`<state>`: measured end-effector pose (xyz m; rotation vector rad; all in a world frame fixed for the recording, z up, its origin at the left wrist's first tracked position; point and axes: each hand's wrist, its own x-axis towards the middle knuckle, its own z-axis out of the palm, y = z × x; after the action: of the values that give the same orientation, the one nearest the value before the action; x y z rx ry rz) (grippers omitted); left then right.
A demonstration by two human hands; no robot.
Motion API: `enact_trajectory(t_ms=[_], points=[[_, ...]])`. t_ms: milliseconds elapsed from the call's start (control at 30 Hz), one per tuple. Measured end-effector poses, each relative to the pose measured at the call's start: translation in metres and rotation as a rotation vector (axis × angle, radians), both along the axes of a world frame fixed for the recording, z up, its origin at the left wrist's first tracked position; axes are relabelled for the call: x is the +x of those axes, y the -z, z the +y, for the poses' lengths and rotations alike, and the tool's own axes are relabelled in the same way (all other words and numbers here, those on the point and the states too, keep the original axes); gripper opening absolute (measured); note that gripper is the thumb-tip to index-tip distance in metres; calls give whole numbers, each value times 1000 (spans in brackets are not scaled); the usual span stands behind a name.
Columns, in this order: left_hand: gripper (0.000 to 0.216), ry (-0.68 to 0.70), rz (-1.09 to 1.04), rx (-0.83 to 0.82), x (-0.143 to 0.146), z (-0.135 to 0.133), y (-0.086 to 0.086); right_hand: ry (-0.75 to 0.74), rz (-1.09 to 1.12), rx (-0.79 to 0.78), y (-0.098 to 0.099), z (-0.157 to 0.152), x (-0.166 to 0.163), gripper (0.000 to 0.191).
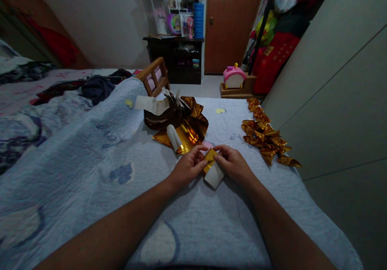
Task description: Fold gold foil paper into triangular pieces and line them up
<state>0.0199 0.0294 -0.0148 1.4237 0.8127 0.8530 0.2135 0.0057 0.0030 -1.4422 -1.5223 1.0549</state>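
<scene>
Between my hands, low over the bed, is a small sheet of gold foil paper (215,176), partly folded, with its pale backing showing on the near part. My left hand (191,164) pinches its left edge between thumb and fingers. On the opposite side my right hand (232,161) grips the sheet, thumb on the gold face. Just beyond lies a pile of gold foil sheets (163,118), some curled up with white backs showing. A rolled piece (174,137) rests at its near side. Folded gold pieces (266,137) lie heaped at the right edge of the bed.
A light blue quilt (193,225) covers the bed, bunched up on the left beside dark clothes (98,88). A wooden rail (154,78) stands behind the foil pile. Pale cabinet doors (332,100) rise along the right. Farther back are a dark dresser (184,66) and a pink toy (234,77).
</scene>
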Motion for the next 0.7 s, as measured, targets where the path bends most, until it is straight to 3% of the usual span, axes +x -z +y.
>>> enact_trajectory(t_ms=[367,700], points=[[28,-72,327,359,1,-6,-7,11,-210,108,0,-1,-1,9],[30,-21,529,439,3,-8,-6,24,-246,105,-1,-1,-3,7]])
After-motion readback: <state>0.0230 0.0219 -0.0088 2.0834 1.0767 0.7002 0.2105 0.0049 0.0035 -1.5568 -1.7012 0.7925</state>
